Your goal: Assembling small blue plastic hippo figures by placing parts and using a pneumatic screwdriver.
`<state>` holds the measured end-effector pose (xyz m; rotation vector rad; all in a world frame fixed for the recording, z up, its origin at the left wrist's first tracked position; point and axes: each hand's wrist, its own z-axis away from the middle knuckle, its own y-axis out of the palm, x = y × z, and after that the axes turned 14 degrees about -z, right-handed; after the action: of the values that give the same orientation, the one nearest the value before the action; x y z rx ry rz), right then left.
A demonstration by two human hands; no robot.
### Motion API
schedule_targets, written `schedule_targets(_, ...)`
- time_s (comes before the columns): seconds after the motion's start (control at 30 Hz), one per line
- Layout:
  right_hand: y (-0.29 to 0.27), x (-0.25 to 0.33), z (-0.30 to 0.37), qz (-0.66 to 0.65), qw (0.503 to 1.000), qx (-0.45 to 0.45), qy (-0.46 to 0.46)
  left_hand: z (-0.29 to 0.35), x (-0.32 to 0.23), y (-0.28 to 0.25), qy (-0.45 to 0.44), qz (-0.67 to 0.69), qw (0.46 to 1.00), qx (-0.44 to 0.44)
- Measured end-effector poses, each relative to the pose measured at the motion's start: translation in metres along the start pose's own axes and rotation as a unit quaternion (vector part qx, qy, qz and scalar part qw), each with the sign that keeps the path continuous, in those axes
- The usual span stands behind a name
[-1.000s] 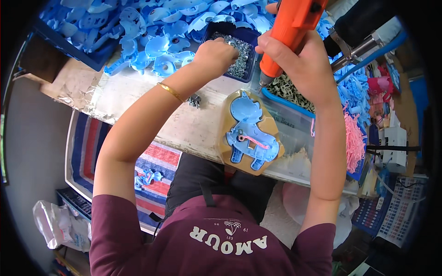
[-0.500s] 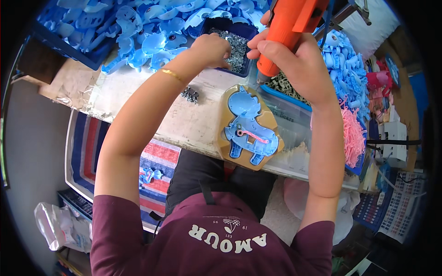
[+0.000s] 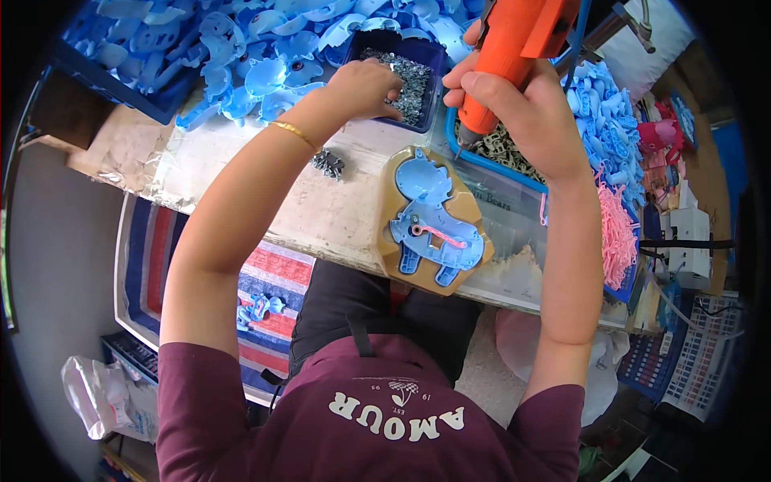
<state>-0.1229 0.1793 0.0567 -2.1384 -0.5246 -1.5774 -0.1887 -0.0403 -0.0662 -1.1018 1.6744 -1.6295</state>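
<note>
Within the tan jig (image 3: 468,205), blue toy shells (image 3: 462,255); beyond it leftward, the left hand (image 3: 366,90) over a metal-parts tray (image 3: 438,87), grip indeterminable; beyond it rightward, the right hand (image 3: 526,112) grasping an orange power tool (image 3: 514,56).

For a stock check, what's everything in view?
Table: one, whitish, centre
Power screwdriver: one, orange, upper right
Holder: one, tan, table's near edge
Metal bits: many, silver, dark box; more left of holder
Toy shell: one, light blue, in holder
Strips: many, pink, right; one in shell
Small parts: many, greenish, blue tray
Toy parts: many, blue, far side, right
Striped cloth: one, multicoloured, lower left
Bag: one, whitish, far left
Left hand: one, bare, at dark box
Right hand: one, bare, around screwdriver
</note>
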Motion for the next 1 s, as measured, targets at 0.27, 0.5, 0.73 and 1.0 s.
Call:
schedule_targets(0.27,0.0,-0.008,0.002,-0.007,1.0,-0.001,-0.012,-0.011,-0.008,-0.005,-0.018,0.016,0.998,0.05)
schedule_targets(0.5,0.001,-0.004,0.005,-0.015,1.0,0.022,-0.012,0.005,-0.006,-0.005,-0.009,0.005,0.995,-0.096)
schedule_targets(0.73,0.02,-0.004,0.025,-0.119,0.99,-0.06,-0.037,0.06,-0.081,-0.033,0.078,0.201,0.951,-0.219)
schedule_targets(1.0,0.036,-0.002,0.051,-0.152,0.979,-0.129,-0.053,0.084,-0.119,-0.048,0.095,0.22,0.945,-0.221)
